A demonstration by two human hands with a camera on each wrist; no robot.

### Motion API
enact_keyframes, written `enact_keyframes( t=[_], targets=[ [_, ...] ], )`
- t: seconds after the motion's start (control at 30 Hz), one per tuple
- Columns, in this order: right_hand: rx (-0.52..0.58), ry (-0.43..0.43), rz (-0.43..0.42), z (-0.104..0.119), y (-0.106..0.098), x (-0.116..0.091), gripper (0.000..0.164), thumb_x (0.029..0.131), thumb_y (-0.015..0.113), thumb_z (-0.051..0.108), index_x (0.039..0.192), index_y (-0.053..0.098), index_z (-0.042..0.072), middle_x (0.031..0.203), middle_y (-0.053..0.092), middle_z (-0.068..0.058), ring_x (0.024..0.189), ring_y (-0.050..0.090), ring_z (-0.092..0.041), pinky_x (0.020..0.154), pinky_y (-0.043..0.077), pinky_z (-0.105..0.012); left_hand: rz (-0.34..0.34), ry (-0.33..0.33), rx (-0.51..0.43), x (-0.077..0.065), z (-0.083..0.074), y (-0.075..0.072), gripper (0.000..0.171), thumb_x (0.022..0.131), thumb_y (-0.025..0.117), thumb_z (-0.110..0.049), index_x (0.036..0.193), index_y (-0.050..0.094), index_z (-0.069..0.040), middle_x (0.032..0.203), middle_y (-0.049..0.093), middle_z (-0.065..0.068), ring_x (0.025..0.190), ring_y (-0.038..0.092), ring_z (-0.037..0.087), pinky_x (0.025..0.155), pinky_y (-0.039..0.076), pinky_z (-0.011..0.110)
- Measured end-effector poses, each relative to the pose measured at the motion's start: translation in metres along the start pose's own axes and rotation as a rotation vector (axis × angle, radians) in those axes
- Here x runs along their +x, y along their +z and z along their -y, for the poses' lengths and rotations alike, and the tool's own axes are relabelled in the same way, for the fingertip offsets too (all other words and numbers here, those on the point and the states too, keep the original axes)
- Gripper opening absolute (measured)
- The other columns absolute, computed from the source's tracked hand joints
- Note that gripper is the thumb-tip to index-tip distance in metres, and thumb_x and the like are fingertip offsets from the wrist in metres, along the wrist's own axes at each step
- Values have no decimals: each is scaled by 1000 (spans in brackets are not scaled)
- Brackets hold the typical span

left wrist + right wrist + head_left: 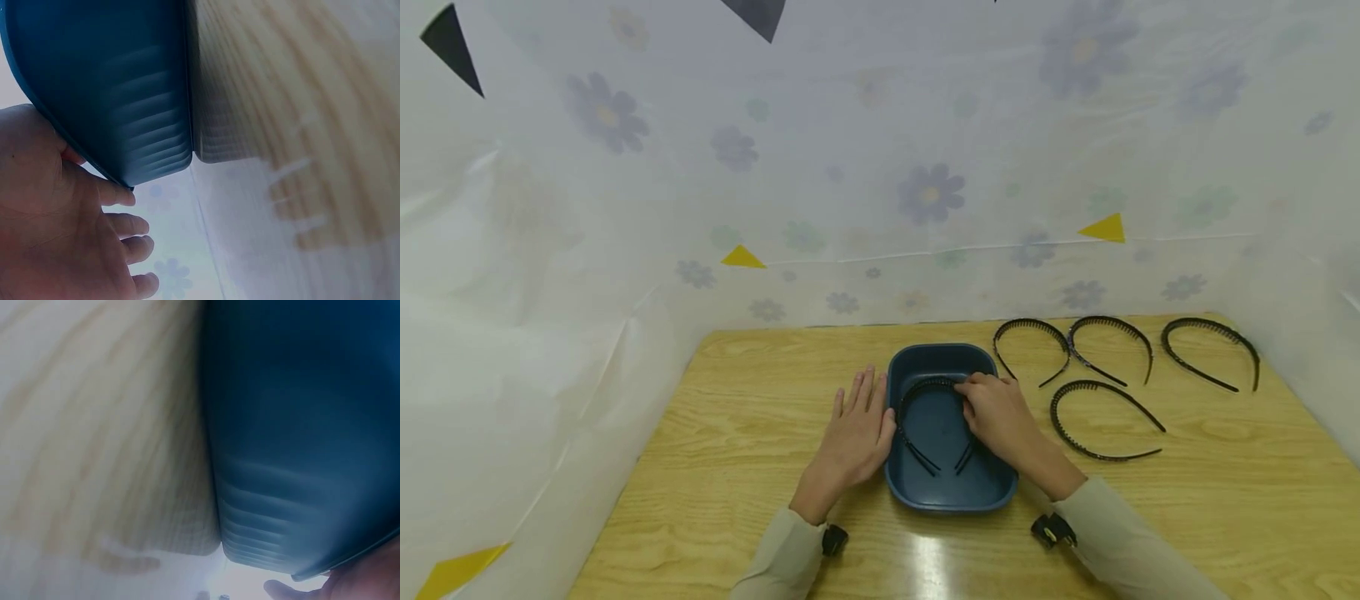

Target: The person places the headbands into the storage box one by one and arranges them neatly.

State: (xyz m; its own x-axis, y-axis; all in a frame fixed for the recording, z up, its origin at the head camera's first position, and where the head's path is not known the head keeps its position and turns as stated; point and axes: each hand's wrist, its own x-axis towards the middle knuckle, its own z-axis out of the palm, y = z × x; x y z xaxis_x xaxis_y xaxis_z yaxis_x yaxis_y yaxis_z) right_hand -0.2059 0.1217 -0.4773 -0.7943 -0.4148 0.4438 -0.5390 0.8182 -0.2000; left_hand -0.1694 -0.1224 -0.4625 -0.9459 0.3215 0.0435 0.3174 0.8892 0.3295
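A dark blue plastic basin (951,507) stands on the table with black toothed headbands (917,387) inside it. Doubled tips at their lower ends look like two headbands lying together. My right hand (1003,421) reaches over the basin's right rim and pinches the upper right part of the headband; its fingertips are partly hidden. Against the left rim lies my left hand (853,437), its fingers straight and spread a little. In the left wrist view the left hand (62,206) touches the rim. The right wrist view catches only part of the right hand (365,578) at the rim.
Several more black headbands lie right of the basin: one headband (1032,322) by its far corner, another (1108,321) touching it, a third (1210,323) farther right, and a nearer one (1063,433). White floral sheeting (850,167) borders the wooden table (760,392).
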Motion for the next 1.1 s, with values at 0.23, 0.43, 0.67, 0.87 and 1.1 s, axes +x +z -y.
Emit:
enact_keyframes(
  t=[0.23,0.43,0.67,0.87,1.1],
  targets=[
    [-30,-5,41,1,0,0,19,86,77,-2,104,80,0,98,74,-15,85,70,-32,65,53,-49,4,1,4,0,-1,0,61,112,27,-33,165,16,-5,171,4,14,157,1,29,124,7,57],
    [-37,-4,62,0,1,2,17,87,77,-2,104,79,0,99,74,-16,86,70,-33,62,53,-49,-3,5,11,1,0,0,61,112,27,-32,164,17,-4,171,8,17,157,4,31,124,9,58],
    [-34,-16,59,0,4,3,18,86,78,-1,104,79,-1,97,73,-16,83,70,-33,59,53,-47,-4,4,3,1,0,1,60,112,29,-31,164,18,-4,171,6,15,157,5,33,123,9,58],
    [-40,-18,60,0,5,2,25,84,82,4,108,77,-3,100,71,-18,87,69,-34,62,54,-49,-3,0,4,0,0,1,60,112,30,-30,164,19,-3,171,8,17,157,8,35,123,10,59],
    [-52,-15,72,-1,5,4,25,87,80,4,111,77,-3,102,70,-18,87,69,-34,61,55,-48,0,-4,8,1,-1,0,60,112,30,-30,164,19,-3,171,9,17,157,8,35,123,9,59]
  ],
)
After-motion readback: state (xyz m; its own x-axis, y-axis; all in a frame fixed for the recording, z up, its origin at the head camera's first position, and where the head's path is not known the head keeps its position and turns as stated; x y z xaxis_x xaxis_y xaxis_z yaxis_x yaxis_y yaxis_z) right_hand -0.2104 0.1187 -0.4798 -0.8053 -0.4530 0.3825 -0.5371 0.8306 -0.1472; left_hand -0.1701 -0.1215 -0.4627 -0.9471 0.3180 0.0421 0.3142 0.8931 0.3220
